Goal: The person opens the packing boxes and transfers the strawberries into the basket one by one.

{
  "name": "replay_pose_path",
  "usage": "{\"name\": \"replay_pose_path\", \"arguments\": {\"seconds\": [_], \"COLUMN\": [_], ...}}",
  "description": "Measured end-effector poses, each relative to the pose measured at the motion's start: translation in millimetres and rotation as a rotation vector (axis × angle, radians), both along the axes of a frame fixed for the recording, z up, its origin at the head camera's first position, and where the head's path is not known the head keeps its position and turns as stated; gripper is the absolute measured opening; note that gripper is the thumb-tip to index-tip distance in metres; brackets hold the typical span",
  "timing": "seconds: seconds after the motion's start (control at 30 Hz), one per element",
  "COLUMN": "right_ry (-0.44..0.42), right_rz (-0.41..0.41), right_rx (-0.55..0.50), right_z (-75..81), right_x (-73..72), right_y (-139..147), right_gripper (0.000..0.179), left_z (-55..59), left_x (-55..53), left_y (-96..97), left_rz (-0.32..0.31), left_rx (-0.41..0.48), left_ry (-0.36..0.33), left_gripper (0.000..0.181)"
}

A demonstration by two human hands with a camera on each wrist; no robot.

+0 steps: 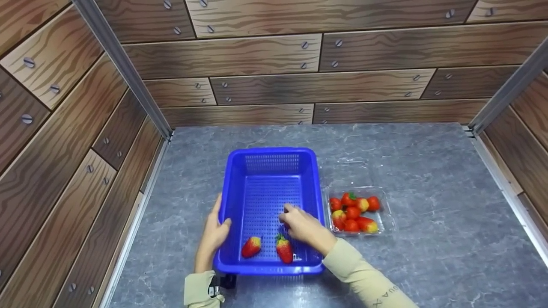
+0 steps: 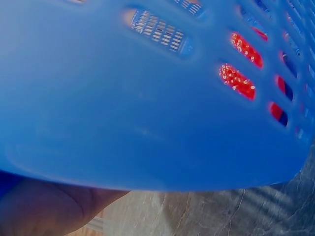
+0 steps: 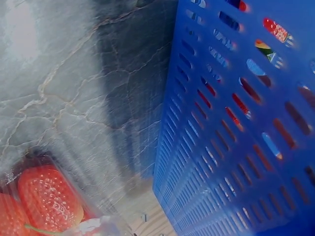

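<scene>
A blue plastic basket (image 1: 274,270) with slotted walls stands in front of me. My left hand (image 1: 215,233) grips its left side, thumb over the rim; in the left wrist view the thumb (image 2: 54,209) shows below the blue wall. Down inside the basket, toward the right wall, is my right hand (image 1: 303,225), its fingers curled round a strawberry that the hand mostly hides. Red also shows through the slots in the right wrist view. Near the basket's front lie two strawberries, a red and yellow one (image 1: 251,247) and a green-topped one (image 1: 284,249).
To the right of the basket, a clear plastic box (image 1: 386,220) holds several strawberries (image 1: 352,213), its clear lid (image 1: 346,171) folded back behind. Everything stands on a grey marbled tabletop (image 1: 449,205). Wood-patterned walls (image 1: 274,92) enclose the back and sides.
</scene>
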State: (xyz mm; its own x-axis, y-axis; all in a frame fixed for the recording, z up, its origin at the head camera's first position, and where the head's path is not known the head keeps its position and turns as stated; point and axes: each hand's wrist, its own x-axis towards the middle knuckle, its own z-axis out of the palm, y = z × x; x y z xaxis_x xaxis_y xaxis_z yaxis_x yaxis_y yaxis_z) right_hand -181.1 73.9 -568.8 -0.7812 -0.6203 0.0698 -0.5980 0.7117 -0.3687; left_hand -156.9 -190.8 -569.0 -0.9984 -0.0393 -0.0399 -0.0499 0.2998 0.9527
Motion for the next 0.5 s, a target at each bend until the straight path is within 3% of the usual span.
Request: {"name": "replay_pose_path", "arguments": {"seconds": [0.07, 0.23, 0.5], "right_ry": [0.002, -0.001, -0.009], "right_rz": [0.007, 0.016, 0.016], "right_rx": [-0.007, -0.004, -0.005], "right_z": [-0.3, -0.5, 0.3], "right_x": [1.0, 1.9, 1.3], "right_y": [-0.2, 0.6, 0.4], "right_gripper": [0.026, 0.023, 0.028], "left_z": [-5.0, -4.3, -5.6], "left_x": [-0.3, 0.9, -1.7], "left_y": [-2.0, -1.3, -1.0], "left_rz": [-0.003, -0.005, -0.001], "left_rx": [-0.003, 0.016, 0.006], "left_ry": [0.014, 0.047, 0.018], "left_gripper": [0.08, 0.079, 0.079]}}
